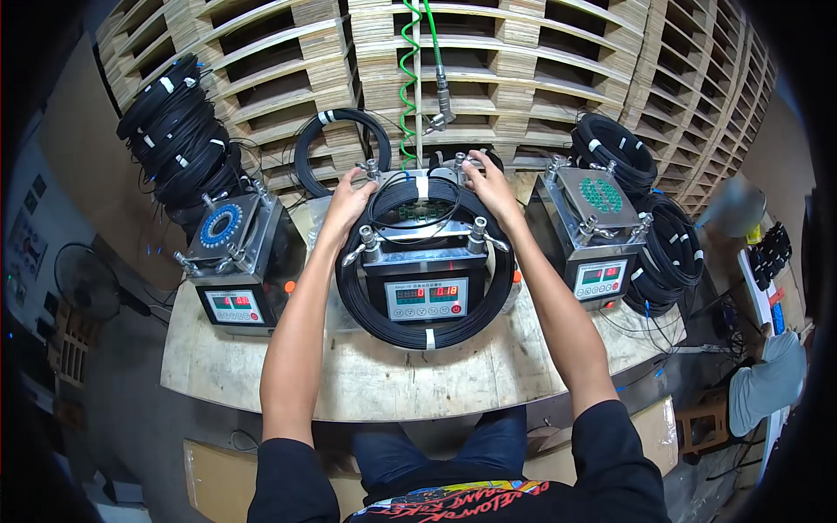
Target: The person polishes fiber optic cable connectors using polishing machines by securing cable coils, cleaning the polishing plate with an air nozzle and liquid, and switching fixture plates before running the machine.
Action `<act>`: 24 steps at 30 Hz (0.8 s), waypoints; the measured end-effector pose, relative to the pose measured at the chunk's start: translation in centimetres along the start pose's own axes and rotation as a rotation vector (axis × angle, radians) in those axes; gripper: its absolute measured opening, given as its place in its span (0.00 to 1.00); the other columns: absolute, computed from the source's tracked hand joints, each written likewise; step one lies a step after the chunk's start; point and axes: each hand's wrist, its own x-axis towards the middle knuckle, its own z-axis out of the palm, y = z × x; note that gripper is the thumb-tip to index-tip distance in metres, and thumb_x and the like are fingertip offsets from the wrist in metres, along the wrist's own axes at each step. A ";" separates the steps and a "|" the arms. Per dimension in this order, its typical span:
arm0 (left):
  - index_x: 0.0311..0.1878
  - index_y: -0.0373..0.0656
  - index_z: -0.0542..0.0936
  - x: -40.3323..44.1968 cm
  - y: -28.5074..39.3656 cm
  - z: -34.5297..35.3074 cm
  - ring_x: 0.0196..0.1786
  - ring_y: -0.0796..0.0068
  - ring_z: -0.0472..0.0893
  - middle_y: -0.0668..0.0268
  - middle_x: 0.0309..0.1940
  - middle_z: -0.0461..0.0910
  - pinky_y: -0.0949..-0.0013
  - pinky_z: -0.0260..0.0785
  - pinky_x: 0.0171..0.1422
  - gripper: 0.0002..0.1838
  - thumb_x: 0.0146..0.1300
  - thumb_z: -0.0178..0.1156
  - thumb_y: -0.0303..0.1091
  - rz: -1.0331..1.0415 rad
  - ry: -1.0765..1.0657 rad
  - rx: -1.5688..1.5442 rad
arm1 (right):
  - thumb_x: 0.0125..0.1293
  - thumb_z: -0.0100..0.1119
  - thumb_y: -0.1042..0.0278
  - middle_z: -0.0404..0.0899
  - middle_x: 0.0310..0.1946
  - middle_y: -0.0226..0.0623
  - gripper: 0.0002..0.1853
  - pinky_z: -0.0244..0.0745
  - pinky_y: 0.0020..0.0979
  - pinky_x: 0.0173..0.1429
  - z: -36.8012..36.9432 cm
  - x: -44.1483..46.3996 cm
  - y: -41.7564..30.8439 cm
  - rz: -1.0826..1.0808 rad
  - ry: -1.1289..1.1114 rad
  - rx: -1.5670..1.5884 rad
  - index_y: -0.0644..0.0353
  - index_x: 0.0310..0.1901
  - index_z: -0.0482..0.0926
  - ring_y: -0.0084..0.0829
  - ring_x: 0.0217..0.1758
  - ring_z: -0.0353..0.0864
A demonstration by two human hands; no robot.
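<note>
Middle machine (pixel 426 298) is standing at your 12 o'clock. Black coil (pixel 350 283) is looping round it, white tape (pixel 430 338) showing at the coil's 6. Your left hand (pixel 347 205) is reaching to the machine's 11, fingers curling by the far left knob (pixel 373 167). Your right hand (pixel 490 189) is reaching to its 1, fingers bending by the far right knob (pixel 461 162). View is small there; can't tell whether either hand is gripping. Left machine (pixel 234 305) is sitting at 10, right machine (pixel 600 277) at 2. Green hose (pixel 407 52) is hanging at 12, beyond.
</note>
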 end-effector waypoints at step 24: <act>0.73 0.38 0.70 0.6 -0.7 -0.2 0.65 0.61 0.78 0.48 0.62 0.79 0.67 0.65 0.71 0.35 0.68 0.64 0.45 0.031 -0.051 -0.006 | 0.75 0.54 0.49 0.85 0.51 0.54 0.28 0.76 0.38 0.59 0.0 1.0 1.4 -0.007 0.025 -0.088 0.57 0.70 0.72 0.42 0.50 0.86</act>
